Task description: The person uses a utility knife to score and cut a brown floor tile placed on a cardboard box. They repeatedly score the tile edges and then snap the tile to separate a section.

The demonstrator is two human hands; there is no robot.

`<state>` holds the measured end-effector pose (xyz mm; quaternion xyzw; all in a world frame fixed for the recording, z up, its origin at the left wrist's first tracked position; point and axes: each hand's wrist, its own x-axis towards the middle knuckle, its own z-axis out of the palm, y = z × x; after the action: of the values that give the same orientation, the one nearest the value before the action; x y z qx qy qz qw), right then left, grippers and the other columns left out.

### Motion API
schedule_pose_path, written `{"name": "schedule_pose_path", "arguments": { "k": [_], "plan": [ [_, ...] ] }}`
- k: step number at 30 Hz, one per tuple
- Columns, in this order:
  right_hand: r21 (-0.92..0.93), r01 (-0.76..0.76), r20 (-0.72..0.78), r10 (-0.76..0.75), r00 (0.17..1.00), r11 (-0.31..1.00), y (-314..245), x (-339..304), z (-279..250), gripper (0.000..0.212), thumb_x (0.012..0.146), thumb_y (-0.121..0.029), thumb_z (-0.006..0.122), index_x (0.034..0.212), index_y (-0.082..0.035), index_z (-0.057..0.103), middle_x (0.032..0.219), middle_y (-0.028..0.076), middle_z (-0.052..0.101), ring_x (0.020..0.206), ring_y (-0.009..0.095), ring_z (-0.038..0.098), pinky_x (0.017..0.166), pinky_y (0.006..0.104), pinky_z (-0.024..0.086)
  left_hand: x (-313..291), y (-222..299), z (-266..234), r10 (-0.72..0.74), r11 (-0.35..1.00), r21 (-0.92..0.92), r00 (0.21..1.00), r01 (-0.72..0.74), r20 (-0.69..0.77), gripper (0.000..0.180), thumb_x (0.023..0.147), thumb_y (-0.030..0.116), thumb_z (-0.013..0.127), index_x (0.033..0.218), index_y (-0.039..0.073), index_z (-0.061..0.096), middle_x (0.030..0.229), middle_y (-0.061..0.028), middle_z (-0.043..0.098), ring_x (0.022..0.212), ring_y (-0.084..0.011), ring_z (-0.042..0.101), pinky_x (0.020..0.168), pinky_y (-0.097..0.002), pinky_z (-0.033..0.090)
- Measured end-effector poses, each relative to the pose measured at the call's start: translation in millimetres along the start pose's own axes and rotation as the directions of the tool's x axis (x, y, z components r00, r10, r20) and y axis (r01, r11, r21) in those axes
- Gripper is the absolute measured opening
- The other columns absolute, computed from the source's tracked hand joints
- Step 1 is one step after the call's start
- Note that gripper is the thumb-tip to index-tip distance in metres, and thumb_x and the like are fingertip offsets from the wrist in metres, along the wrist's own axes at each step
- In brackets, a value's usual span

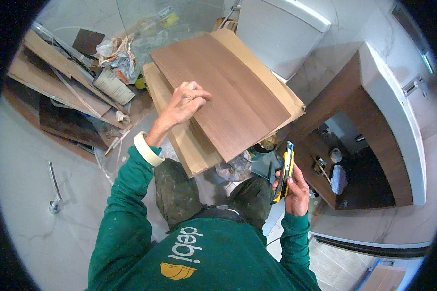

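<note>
My left hand (187, 102) is over the left part of a brown wood-grain board (233, 92), its fingers curled and the index finger pointing right. Whether the fingers pinch anything small is hidden. Round my left wrist sits a pale roll of masking tape (148, 149). In my right hand (297, 190) is a yellow and black utility knife (285, 174), held upright by my right knee with its tip up. The board lies tilted on a flat cardboard box (184, 145), which juts out on the near left and far right sides.
Behind the box stands a white toilet (279, 36). At right is a brown vanity cabinet (347, 109) with a white basin and an open shelf holding small items. Offcut boards (58, 80), a white tub (113, 86) and plastic bags (116, 58) crowd the far left.
</note>
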<state>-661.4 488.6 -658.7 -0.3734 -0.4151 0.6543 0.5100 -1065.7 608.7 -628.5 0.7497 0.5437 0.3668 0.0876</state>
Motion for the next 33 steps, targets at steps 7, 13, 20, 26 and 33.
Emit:
{"name": "schedule_pose_path", "arguments": {
  "k": [7,13,20,26,33],
  "plan": [
    [-0.040,-0.018,0.019,0.019,1.000,0.999,-2.3,1.8,-5.8,0.061,0.100,-0.019,0.058,0.155,-0.002,0.038,0.116,0.017,0.069,0.082,0.020,0.067,0.075,0.0312,0.056,15.6,3.1,-13.0,-0.008,0.991,-0.128,0.976,0.037,0.218,0.028,0.082,0.025,0.068,0.100,0.005,0.077,0.102,-0.0140,0.067,0.105,-0.0323,0.058,0.095,-0.0424,0.046],
    [-0.094,-0.039,-0.068,0.032,0.997,0.995,-5.4,19.1,-13.6,0.050,0.104,-0.024,0.056,0.148,-0.002,0.047,0.100,0.012,0.071,0.068,0.015,0.063,0.061,0.0274,0.052,32.1,22.5,7.3,0.011,0.939,0.337,0.983,-0.072,0.181,0.076,0.084,0.053,0.076,0.131,-0.004,0.060,0.142,-0.0235,0.052,0.133,-0.0408,0.050,0.111,-0.0473,0.041],
    [-0.115,-0.038,-0.167,0.018,0.986,0.993,-5.4,44.8,-22.3,0.041,0.105,-0.028,0.057,0.136,-0.001,0.058,0.082,0.009,0.070,0.052,0.012,0.058,0.049,0.0246,0.047,48.2,84.3,63.2,0.139,0.954,0.188,0.901,-0.233,0.410,0.080,0.083,0.054,0.074,0.131,-0.007,0.057,0.144,-0.0294,0.047,0.135,-0.0471,0.044,0.113,-0.0501,0.037],
    [-0.116,-0.038,-0.181,0.016,0.983,0.992,-0.6,56.1,-25.2,0.040,0.105,-0.025,0.056,0.136,0.000,0.058,0.083,0.010,0.071,0.054,0.012,0.059,0.051,0.0240,0.048,52.8,95.7,84.0,0.191,0.952,0.159,0.916,-0.260,0.354,0.087,0.082,0.056,0.075,0.134,-0.010,0.054,0.146,-0.0310,0.044,0.136,-0.0469,0.043,0.113,-0.0518,0.035],
    [-0.238,-0.038,-0.068,0.022,0.997,0.970,-14.5,66.5,-22.4,0.040,0.103,-0.022,0.060,0.135,0.003,0.059,0.089,0.011,0.071,0.063,0.014,0.062,0.053,0.0268,0.050,39.0,97.4,59.9,0.139,0.973,0.117,0.906,-0.201,0.401,0.096,0.073,0.056,0.083,0.138,-0.008,0.053,0.149,-0.0303,0.043,0.140,-0.0469,0.040,0.116,-0.0527,0.033]
  ]
}}
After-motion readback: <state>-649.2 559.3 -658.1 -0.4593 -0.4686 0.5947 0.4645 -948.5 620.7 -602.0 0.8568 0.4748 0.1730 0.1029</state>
